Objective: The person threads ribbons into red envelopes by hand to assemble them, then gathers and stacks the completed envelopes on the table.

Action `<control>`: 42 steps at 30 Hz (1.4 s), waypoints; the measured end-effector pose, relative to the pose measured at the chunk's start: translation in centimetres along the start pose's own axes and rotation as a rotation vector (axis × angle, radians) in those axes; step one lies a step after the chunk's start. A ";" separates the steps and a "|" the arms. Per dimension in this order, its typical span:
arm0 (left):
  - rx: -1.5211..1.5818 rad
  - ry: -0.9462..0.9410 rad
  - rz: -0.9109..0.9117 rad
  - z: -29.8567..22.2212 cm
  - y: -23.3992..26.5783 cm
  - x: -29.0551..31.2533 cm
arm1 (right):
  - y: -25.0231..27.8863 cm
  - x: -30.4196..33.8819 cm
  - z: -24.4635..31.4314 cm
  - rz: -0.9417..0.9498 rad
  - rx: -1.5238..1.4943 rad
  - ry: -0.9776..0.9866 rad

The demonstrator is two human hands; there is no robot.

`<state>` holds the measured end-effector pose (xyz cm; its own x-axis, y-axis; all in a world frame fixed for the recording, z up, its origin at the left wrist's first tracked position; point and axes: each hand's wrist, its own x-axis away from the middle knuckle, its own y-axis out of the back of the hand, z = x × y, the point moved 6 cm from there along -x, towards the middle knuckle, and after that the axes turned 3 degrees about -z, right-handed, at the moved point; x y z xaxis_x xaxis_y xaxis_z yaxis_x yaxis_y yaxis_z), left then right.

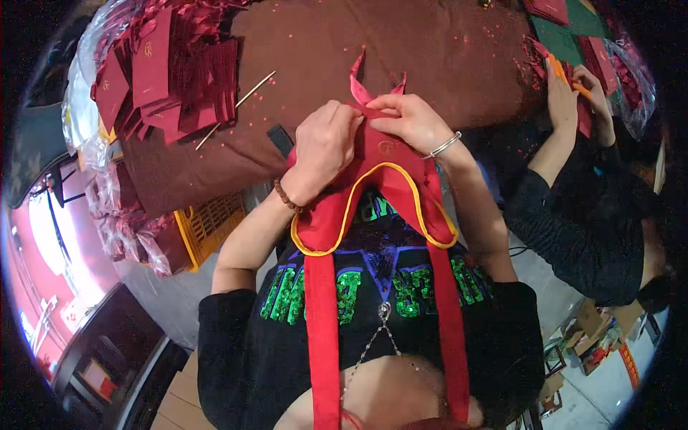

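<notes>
Both my hands meet at the table's near edge over a dark red packet with a gold mark. A lighter red ribbon sticks up at its far end in two pointed tails. My left hand is closed, its fingertips pinching the ribbon at the packet's top. Thumb and fingers of my right hand pinch the same ribbon from the other side. The packet's lower part is hard to tell from the red apron with yellow trim that I wear.
Red packets lie piled at the left of the brown-covered table; a thin stick lies beside them. Under the table's left side stands a yellow crate. At right, another person's hands hold an orange tool.
</notes>
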<state>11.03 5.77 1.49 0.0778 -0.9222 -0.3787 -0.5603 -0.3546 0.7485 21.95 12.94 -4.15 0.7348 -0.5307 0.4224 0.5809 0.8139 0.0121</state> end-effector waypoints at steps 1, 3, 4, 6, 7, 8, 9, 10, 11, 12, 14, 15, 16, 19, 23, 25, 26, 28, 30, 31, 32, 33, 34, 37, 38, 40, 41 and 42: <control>-0.001 0.004 -0.001 -0.1 0.1 0.0 | -0.1 0.1 0.0 0.004 0.001 -0.001; -0.071 -0.046 -0.026 -0.4 0.2 0.0 | 0.1 0.2 0.6 -0.039 0.087 0.083; -0.071 -0.045 -0.026 -0.4 0.2 0.0 | 0.1 0.2 0.7 -0.038 0.088 0.082; -0.102 -0.071 -0.017 -0.7 0.2 0.1 | 0.2 0.4 0.9 -0.075 0.074 0.084; -0.104 -0.069 -0.018 -0.8 0.3 0.1 | 0.2 0.3 0.7 -0.072 0.074 0.085; -0.107 -0.058 -0.013 -0.8 0.2 0.1 | 0.2 0.2 0.3 -0.080 0.085 0.080; -0.110 -0.048 -0.007 -0.8 0.2 0.1 | 0.2 0.1 0.2 -0.089 0.095 0.074; -0.110 -0.047 -0.006 -0.8 0.1 0.1 | 0.1 0.2 0.3 -0.088 0.095 0.073; -0.101 -0.041 -0.031 -0.8 0.1 0.1 | 0.0 0.4 0.8 -0.075 0.107 0.067; -0.090 -0.037 -0.055 -0.8 0.2 0.0 | -0.1 0.7 1.0 -0.063 0.119 0.060; -0.082 -0.049 -0.037 -0.8 0.1 -0.1 | 0.0 0.4 0.8 -0.058 0.145 0.063; -0.076 -0.060 -0.022 -0.8 0.0 -0.1 | 0.1 0.3 0.7 -0.051 0.174 0.067; -0.074 -0.058 -0.022 -0.8 0.0 -0.2 | 0.1 0.3 0.6 -0.050 0.174 0.064; -0.080 -0.049 -0.003 -0.7 0.0 -0.1 | -0.1 0.4 0.5 -0.059 0.140 0.067; -0.032 -0.048 0.000 -0.7 0.0 -0.3 | -0.1 0.6 0.9 -0.059 0.108 0.062; 0.000 -0.056 -0.003 -0.8 0.2 -0.4 | -0.1 0.8 0.9 -0.062 0.107 0.059; -0.029 -0.072 0.022 -0.9 0.1 -0.5 | -0.1 0.8 1.0 -0.086 0.202 0.077; -0.059 -0.086 0.044 -0.9 0.2 -0.7 | -0.1 0.9 1.3 -0.107 0.299 0.096; -0.098 -0.103 0.145 -0.9 0.0 -0.8 | -0.1 1.0 1.2 -0.108 0.306 0.071; -0.024 -0.081 0.146 -0.5 0.0 -0.9 | 0.0 0.9 1.2 -0.108 0.308 0.070; -0.023 -0.081 0.144 -0.1 0.0 -0.8 | -0.1 0.8 1.0 -0.104 0.271 0.082; 0.032 -0.008 0.176 0.7 -0.2 -0.7 | -0.1 0.9 0.9 -0.102 0.234 0.093; 0.087 0.065 0.207 1.2 -0.4 -0.6 | -0.1 0.9 0.9 -0.100 0.197 0.104; 0.113 0.106 0.164 0.9 -0.4 -0.4 | 0.2 0.7 0.5 -0.099 0.183 0.079; 0.124 0.109 0.134 0.8 -0.3 -0.3 | 0.1 0.7 0.6 -0.103 0.184 0.078; 0.077 0.053 0.094 0.5 -0.4 -0.1 | 0.0 0.7 1.0 -0.084 0.177 0.073; 0.025 -0.001 0.056 0.2 -0.2 -0.1 | 0.0 0.6 0.9 -0.089 0.182 0.072; 0.030 -0.005 0.053 0.1 -0.2 0.0 | -0.2 0.4 0.6 -0.093 0.178 0.064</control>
<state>11.01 5.88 1.29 0.0432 -0.9389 -0.3416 -0.5881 -0.3003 0.7510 21.95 12.71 -3.48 0.7050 -0.6146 0.3538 0.5804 0.7867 0.2102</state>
